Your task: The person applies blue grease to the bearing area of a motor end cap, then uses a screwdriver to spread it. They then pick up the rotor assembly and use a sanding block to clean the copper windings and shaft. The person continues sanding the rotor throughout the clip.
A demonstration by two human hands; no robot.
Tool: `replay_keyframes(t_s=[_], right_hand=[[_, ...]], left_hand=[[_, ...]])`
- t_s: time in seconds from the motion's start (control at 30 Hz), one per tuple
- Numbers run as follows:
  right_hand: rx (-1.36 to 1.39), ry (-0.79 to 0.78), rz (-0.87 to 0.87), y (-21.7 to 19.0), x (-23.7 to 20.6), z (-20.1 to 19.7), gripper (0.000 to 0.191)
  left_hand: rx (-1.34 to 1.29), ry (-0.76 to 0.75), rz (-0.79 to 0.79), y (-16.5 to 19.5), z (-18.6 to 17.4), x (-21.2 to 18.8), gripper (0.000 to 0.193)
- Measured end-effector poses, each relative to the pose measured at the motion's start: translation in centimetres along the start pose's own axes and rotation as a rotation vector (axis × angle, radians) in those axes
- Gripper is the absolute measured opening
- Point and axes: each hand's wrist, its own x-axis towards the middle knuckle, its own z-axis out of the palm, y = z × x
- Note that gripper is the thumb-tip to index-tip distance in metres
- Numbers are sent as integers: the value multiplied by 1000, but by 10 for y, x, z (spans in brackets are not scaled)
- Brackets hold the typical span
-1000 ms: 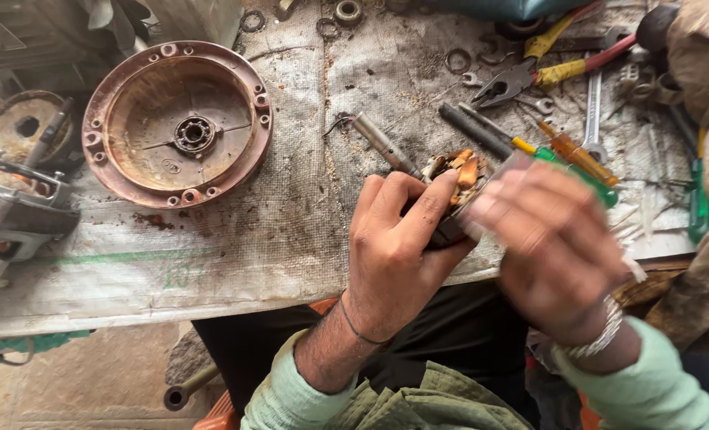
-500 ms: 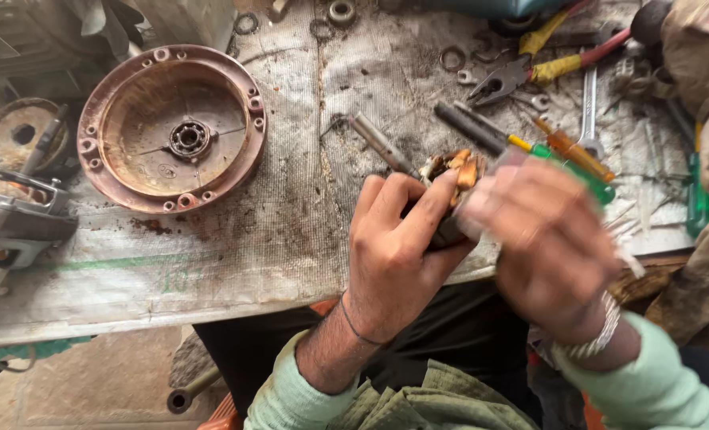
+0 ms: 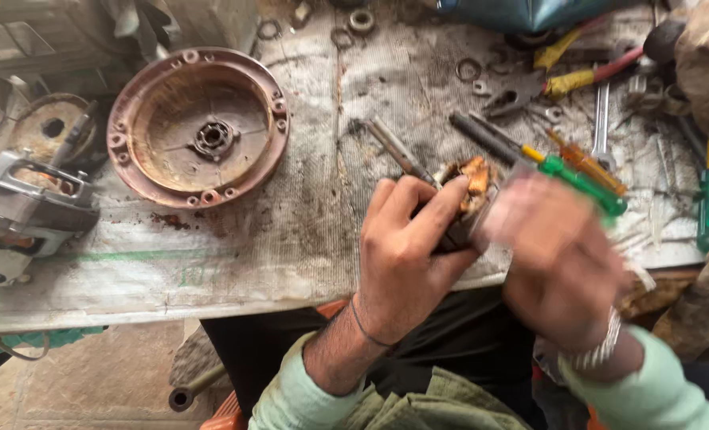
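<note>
1. A small dark motor part with copper-coloured windings (image 3: pixel 468 191) is gripped in the left hand (image 3: pixel 406 255), whose fingers are curled tightly round it above the near edge of the worktop (image 3: pixel 211 263).
2. The right hand (image 3: pixel 558 255) is blurred just beside the part; it appears pressed against the part's right side, but whether its fingers are closed on anything cannot be told.
3. A thin band is worn on the left wrist and a metal bracelet (image 3: pixel 601 350) on the right wrist; pale green sleeves are seen on both arms.
4. Just beyond the hands, a green-handled screwdriver (image 3: pixel 577 179), an orange-handled screwdriver (image 3: pixel 589 163) and a grey metal rod (image 3: pixel 398 151) are laid on the worktop.
5. Farther back, pliers with yellow and red grips (image 3: pixel 546 84), a spanner (image 3: pixel 601 119) and several loose metal rings (image 3: pixel 466 70) are scattered.
6. Well to the left, a round rust-brown motor end cover (image 3: pixel 199 127) is set open side up, a bearing seated at its centre.
7. At the far left edge, a grey metal motor housing (image 3: pixel 20 211) is partly seen.
</note>
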Motion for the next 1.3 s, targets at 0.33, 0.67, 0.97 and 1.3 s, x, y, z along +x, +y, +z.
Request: replay_keyframes(t_s=[0.33, 0.67, 0.97, 1.3], right_hand=[[31, -31, -91, -2, 6, 0, 17], [-30, 43, -15, 2, -2, 2, 19], [-66, 51, 234, 17, 8, -4, 13], [1033, 431, 895, 43, -14, -13, 10]], left_hand=[[19, 5, 8, -2, 1, 0, 59], [-10, 8, -3, -1, -1, 2, 59], [-5, 32, -17, 2, -2, 6, 53], [7, 50, -57, 1, -2, 7, 50]])
